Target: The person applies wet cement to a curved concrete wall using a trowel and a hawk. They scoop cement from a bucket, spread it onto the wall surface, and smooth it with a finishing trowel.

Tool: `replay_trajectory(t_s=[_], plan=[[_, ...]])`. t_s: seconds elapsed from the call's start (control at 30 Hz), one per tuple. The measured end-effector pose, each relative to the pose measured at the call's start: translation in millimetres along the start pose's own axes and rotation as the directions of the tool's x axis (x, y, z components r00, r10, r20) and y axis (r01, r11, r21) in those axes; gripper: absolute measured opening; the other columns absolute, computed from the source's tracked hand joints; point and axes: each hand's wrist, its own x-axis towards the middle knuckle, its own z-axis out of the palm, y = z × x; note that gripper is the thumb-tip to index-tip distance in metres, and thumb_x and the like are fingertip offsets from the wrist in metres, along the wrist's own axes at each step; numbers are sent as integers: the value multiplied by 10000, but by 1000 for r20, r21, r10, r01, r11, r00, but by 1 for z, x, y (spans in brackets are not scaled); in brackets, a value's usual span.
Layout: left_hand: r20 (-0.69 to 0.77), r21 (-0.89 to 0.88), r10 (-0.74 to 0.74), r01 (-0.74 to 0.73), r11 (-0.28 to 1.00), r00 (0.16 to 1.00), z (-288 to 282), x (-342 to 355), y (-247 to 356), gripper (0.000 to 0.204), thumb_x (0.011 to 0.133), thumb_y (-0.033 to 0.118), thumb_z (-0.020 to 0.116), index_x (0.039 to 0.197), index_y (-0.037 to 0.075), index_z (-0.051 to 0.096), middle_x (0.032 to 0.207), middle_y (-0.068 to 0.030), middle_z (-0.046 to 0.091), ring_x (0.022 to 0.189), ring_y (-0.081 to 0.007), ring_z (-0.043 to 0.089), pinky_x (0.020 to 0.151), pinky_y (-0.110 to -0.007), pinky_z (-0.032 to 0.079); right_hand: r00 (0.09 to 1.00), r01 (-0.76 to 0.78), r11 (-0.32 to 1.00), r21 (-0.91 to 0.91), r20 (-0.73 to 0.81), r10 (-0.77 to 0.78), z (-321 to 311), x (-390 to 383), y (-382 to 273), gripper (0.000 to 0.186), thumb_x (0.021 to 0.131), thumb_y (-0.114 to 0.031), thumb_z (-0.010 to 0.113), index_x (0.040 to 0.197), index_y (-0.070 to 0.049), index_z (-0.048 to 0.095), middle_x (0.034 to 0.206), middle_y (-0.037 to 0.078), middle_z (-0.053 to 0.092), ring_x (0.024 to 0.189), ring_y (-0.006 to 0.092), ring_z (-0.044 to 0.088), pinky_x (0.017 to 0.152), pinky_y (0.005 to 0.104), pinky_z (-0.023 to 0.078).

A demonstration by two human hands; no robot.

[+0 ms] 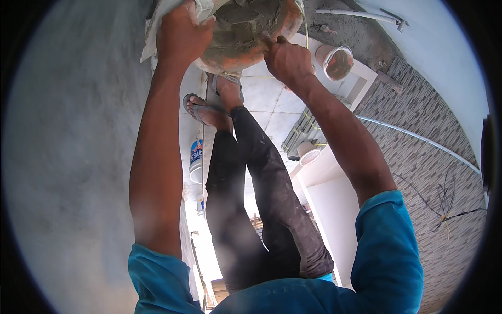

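Note:
At the top of the view is a round orange tub (230, 60) smeared with grey, holding wet grey mortar (240, 21). My left hand (182, 36) is closed on a pale, mortar-smeared flat piece (151, 39) at the tub's left; what exactly it is, I cannot tell. My right hand (287, 60) grips a tool handle (267, 39) at the tub's right side, its far end at the mortar. My sandalled feet (209, 110) stand on pale tiles just below the tub.
A smooth grey wall (73, 157) runs close on my left. Around me are a white bucket (334, 63), a blue-labelled bucket (196, 162), a smaller pail (308, 154), stacked grey pieces (298, 136), a pale pipe (418, 140), loose wires (444, 209) and a textured tiled surface (429, 251) at right.

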Motion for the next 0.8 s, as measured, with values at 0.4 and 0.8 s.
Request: replay_trajectory(t_s=[0.4, 0.8], plan=[[107, 14, 125, -127, 992, 986, -4, 4, 12, 322, 808, 56, 766, 1115, -16, 700, 1037, -213, 744, 1019, -345, 727, 885, -429, 556, 970, -191, 948, 254, 195, 143, 16, -32, -18, 553, 973, -448, 586, 1502, -321, 484, 1067, 103, 722, 903, 315, 746, 751, 478, 586], [96, 102, 53, -63, 993, 994, 19, -5, 41, 389, 818, 87, 762, 1174, -36, 665, 1070, -244, 730, 1076, -392, 705, 907, -436, 546, 978, -156, 973, 168, -112, 177, 25, 15, 37, 433, 989, -372, 514, 1276, -60, 603, 999, 171, 712, 864, 400, 712, 729, 521, 575]])
